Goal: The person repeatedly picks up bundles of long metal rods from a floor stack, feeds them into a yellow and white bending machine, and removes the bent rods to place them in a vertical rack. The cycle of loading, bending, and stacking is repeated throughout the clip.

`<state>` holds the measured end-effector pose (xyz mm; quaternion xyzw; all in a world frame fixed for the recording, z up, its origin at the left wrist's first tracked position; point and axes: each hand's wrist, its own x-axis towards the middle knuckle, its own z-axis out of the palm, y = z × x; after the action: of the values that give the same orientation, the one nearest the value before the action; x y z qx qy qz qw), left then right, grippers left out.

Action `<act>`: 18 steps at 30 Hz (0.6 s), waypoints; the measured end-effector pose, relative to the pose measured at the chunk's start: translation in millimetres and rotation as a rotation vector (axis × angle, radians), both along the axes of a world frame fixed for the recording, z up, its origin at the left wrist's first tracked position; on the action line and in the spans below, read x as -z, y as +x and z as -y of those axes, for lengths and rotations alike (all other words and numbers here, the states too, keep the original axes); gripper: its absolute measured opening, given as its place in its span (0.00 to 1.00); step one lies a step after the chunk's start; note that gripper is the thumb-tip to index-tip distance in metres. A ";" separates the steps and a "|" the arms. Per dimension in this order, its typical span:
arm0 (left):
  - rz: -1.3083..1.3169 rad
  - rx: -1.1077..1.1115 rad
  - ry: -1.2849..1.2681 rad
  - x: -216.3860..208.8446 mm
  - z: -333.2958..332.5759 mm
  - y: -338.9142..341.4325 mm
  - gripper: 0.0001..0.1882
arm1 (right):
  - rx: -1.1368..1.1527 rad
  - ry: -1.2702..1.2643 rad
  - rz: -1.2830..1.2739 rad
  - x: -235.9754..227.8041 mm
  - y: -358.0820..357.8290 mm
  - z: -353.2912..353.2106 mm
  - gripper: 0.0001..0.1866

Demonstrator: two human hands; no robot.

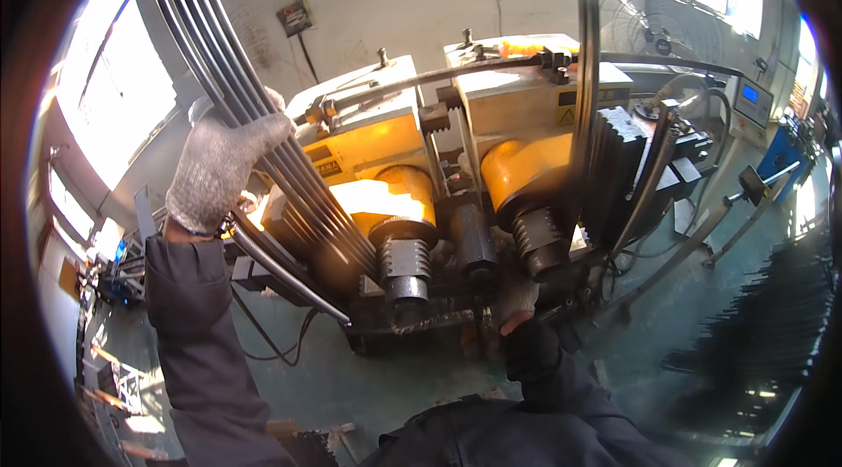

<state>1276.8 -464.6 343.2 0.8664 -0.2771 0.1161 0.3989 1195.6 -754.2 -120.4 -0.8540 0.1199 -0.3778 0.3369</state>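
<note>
My left hand (215, 164), in a grey knit glove, is closed round a bundle of long thin metal rods (215, 46). The rods slant from the top left down to the machine's front, their lower ends beside the left grooved roller (406, 267). Low at the centre, my right hand (516, 299) is gloved and in shadow, just below the right grooved roller (537, 243). Its fingers are too dark and blurred to make out. Between the rollers sits a dark cylindrical part (472, 239). Yellow housings (517, 169) stand behind the rollers.
A dark upright bar (585, 55) rises right of centre. A curved metal tube (285, 270) juts out below my left hand. At the right are a control box (752, 99) with a blue screen, a large fan (653, 15) and a stack of dark rods (763, 335).
</note>
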 end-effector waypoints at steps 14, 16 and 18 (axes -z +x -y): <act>0.360 -0.126 0.443 4.6 -5.5 -0.3 0.12 | -0.256 1.015 0.090 -39.0 -10.1 -6.7 0.19; 0.640 0.057 0.483 6.1 -6.5 -3.8 0.14 | -0.184 0.201 -0.137 -33.2 -14.9 4.3 0.22; 0.990 0.170 0.606 10.4 -12.2 -13.7 0.15 | -0.176 -0.037 -0.273 -22.7 -22.3 14.0 0.25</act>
<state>1263.1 -452.4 332.7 0.7592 -0.5199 0.3900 -0.0354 1173.3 -768.2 -97.7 -0.9108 0.0824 -0.2295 0.3332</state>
